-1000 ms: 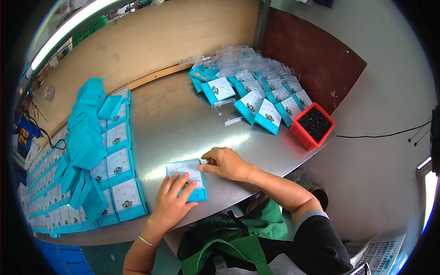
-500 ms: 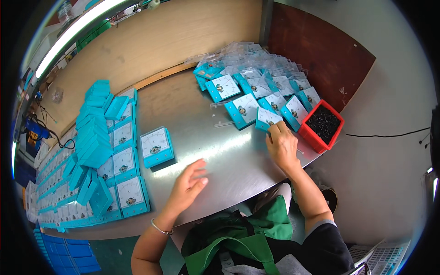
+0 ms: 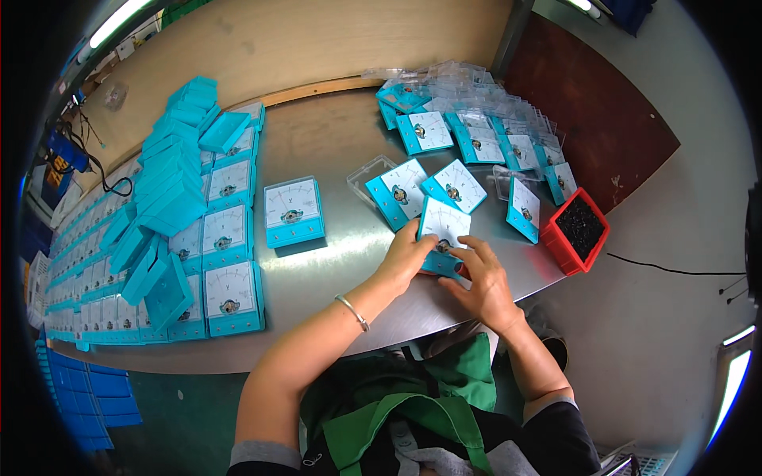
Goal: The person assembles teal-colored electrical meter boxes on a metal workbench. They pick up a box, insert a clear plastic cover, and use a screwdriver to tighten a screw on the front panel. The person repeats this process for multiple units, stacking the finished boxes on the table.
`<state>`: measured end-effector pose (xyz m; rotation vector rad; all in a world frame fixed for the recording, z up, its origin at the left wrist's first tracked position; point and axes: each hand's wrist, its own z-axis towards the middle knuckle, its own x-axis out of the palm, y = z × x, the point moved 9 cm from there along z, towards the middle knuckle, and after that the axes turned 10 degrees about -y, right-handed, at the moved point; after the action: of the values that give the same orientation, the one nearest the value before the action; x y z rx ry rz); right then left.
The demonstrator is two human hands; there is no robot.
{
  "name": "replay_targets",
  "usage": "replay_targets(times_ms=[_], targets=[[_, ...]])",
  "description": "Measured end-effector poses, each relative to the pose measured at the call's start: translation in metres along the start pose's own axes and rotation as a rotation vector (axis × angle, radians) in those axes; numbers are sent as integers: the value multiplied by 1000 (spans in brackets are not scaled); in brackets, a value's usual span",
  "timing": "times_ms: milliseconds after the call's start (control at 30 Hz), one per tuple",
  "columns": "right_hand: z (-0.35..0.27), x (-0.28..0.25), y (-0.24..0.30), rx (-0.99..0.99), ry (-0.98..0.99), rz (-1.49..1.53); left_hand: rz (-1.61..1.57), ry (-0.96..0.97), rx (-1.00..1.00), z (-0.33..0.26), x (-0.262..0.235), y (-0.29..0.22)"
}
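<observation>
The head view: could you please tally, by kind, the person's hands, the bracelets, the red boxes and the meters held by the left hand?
Left hand and right hand: 2
Bracelet: 1
Red box: 1
Held meter: 1
Total: 5

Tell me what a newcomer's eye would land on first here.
Probably the heap of turquoise cases on top of the rows of meters at the left of the metal table. Next, the bright red bin of small black parts near the table's right edge. Then the white-faced meter near the front, gripped by the left hand, with the right hand at its lower part.
</observation>
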<state>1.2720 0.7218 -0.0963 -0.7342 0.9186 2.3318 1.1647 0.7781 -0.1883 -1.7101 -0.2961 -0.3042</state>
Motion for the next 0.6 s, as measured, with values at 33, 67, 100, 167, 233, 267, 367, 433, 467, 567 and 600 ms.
replay_targets(times_ms=[33, 67, 100, 167, 233, 267, 367, 433, 467, 567, 600], targets=[[3, -5, 1, 67, 30, 103, -42, -3, -13, -6, -8, 6], [5, -15, 0, 145, 55, 203, -80, 1, -32, -23, -9, -5], [9, -23, 4, 218, 83, 313, -115, -5, -48, -39, -16, -16], [19, -40, 15, 269, -21, 671, -235, -6, -130, -68, -31, -20], [27, -39, 26, 301, -45, 798, -259, -9, -158, -89, -45, -23], [29, -31, 30, 306, -102, 748, -324, -45, -192, -99, -50, -23], [24, -3, 39, 389, -8, 925, -386, -105, -160, -112, -60, -13], [20, 4, 47, 345, -33, 956, -362, -140, -185, -120, -65, -8], [19, 4, 49, 323, -46, 951, -352, -153, -198, -123, -66, -6], [16, 5, 49, 284, -57, 963, -350, -144, -198, -125, -64, -7], [15, 5, 47, 288, -64, 963, -343, -143, -197, -125, -63, -7]])
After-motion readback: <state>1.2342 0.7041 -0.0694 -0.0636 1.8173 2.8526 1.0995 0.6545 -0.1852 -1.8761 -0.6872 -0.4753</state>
